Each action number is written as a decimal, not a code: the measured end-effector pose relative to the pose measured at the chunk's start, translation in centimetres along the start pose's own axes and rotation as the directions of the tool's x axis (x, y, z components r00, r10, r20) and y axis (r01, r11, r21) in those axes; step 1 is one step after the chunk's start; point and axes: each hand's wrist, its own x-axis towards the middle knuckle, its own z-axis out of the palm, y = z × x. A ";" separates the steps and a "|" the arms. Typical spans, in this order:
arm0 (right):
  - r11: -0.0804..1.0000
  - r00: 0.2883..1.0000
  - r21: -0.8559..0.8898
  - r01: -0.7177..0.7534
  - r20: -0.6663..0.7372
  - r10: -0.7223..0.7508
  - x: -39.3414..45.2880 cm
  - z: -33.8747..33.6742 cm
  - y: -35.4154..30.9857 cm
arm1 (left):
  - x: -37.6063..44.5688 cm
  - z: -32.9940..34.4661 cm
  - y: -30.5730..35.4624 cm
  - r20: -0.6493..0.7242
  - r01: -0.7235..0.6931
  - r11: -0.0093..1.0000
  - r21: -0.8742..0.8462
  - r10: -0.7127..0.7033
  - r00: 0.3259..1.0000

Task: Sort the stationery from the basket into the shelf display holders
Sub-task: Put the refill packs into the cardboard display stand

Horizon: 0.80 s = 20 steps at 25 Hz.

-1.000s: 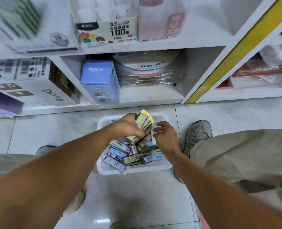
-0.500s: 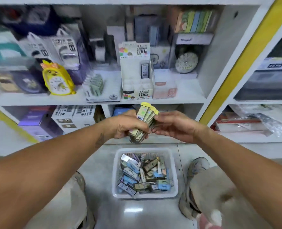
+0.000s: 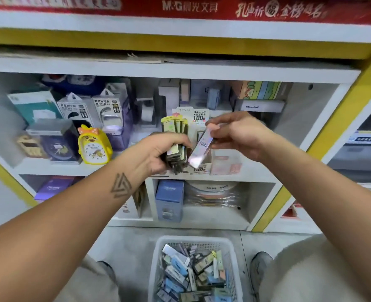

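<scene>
The single pack is pinched at its upper end by the fingers of the right hand, at frame centre, tilted with its lower end just beside the bundle. The bundle of like packs stands upright in the clenched left hand, fingers wrapped round its lower half.

Change noted: a second ago both hands were down in the basket, the left gripping the bundle and the right picking among the loose packs. Half a second ago both hands had risen to shelf height, the right closing on the bundle. Now one pack is drawn clear of the bundle and both hands are level with the middle shelf.

Directly behind the hands stands the white holder, printed "100", largely hidden by them; its compartments cannot be judged. A pink holder sits just right of it on the same shelf. The basket is on the floor at lower centre, with many packs in it.

Assessment: gathering has given way to placing; this pack looks bound for the white holder. Most of the sorting remains.
</scene>
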 end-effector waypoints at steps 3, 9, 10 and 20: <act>0.958 0.962 -0.217 0.187 -0.157 -0.223 2.4 0.2 -0.8 | 1.3 -1.2 1.5 -0.090 0.019 0.994 -0.108 -0.029 0.995; 0.836 0.881 -0.429 0.342 -0.162 -0.444 6.7 0.9 1.0 | 2.9 -3.8 2.9 -0.168 0.009 0.980 -0.199 -0.043 0.985; 0.804 0.863 -0.473 0.360 -0.157 -0.479 7.3 0.7 1.2 | 3.0 -4.2 3.0 -0.172 0.009 0.977 -0.211 -0.047 0.984; 0.371 0.800 -0.824 0.429 0.156 -0.579 8.9 2.2 3.2 | 3.5 -4.4 2.8 -0.065 0.050 0.987 -0.151 -0.061 0.996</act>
